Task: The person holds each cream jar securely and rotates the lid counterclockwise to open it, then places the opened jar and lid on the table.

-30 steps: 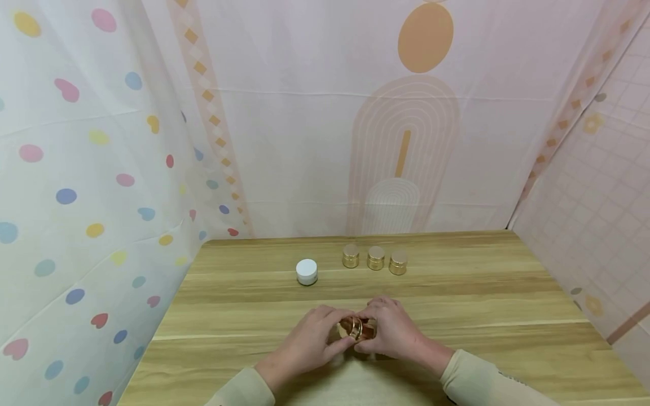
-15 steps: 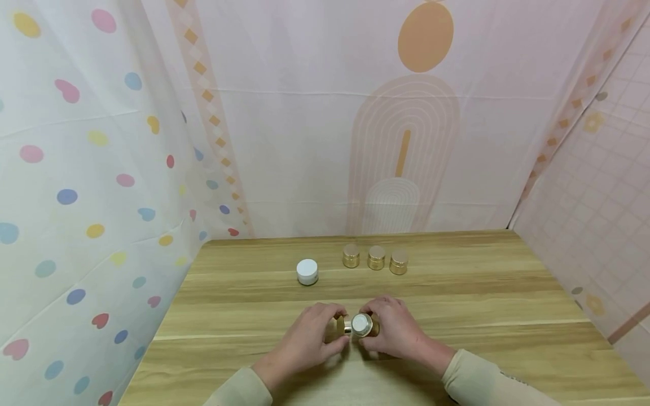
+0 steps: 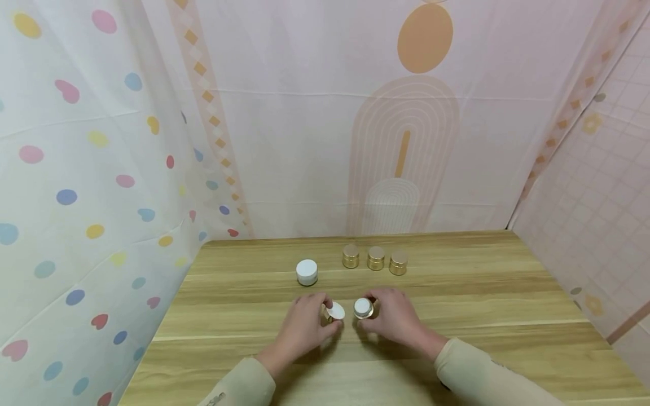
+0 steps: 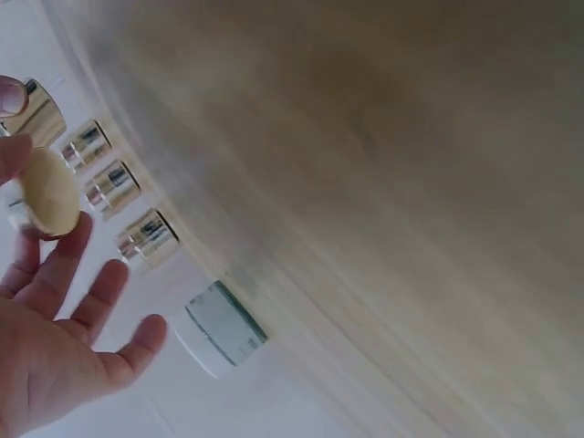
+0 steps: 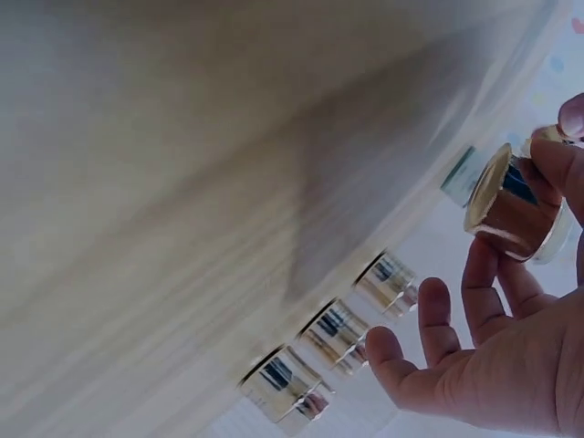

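Two hands, lid and jar apart

The left hand pinches the lid between thumb and fingertips, its white inside tilted upward. The right hand grips the gold jar, thumb and fingers spread just to its width. Over the desk, beside the lid, the jar points white top up, its axis near upright.

Between the held lid and held gold jar we have only a narrow gap. Beyond, the white jar and three close-set gold jars block us; bare table to their right lets us pass.
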Motion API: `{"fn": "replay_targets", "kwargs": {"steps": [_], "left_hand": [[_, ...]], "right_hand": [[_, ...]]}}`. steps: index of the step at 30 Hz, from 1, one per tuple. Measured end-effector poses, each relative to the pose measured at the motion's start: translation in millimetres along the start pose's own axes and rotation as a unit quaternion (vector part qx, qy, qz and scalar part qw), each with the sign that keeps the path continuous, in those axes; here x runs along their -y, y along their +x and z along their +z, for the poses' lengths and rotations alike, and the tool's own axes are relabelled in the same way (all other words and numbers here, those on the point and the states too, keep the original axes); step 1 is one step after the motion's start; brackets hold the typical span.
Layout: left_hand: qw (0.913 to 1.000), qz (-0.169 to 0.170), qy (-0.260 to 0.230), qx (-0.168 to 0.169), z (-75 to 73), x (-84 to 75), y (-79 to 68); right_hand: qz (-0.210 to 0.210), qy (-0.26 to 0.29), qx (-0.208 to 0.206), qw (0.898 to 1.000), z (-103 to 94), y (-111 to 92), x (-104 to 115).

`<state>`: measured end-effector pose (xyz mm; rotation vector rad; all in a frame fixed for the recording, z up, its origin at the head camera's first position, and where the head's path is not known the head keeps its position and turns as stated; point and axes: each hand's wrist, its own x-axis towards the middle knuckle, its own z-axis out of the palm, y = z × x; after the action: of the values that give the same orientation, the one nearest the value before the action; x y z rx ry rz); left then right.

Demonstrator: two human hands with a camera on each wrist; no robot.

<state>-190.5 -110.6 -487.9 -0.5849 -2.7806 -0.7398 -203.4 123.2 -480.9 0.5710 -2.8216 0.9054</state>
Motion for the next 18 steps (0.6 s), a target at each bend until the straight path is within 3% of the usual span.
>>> {"fn": "replay_targets", "kwargs": {"steps": [6, 12, 18], "left_hand": [[0.998, -0.059, -0.012, 0.021, 6.7, 5.9, 24.4], [0.9962, -0.079, -0.025, 0.026, 17.3, 10.5, 45.4], [0.9941, -0.099, -0.028, 0.033, 23.9, 11.8, 59.7]], "right_hand": [[0.025, -0.018, -0.009, 0.999, 4.5, 27.5, -5.3], [0.042, -0.053, -0.016, 0.998, 6.6, 45.9, -9.4], [0.057, -0.054, -0.013, 0.997, 9.9, 53.6, -13.9]]}}
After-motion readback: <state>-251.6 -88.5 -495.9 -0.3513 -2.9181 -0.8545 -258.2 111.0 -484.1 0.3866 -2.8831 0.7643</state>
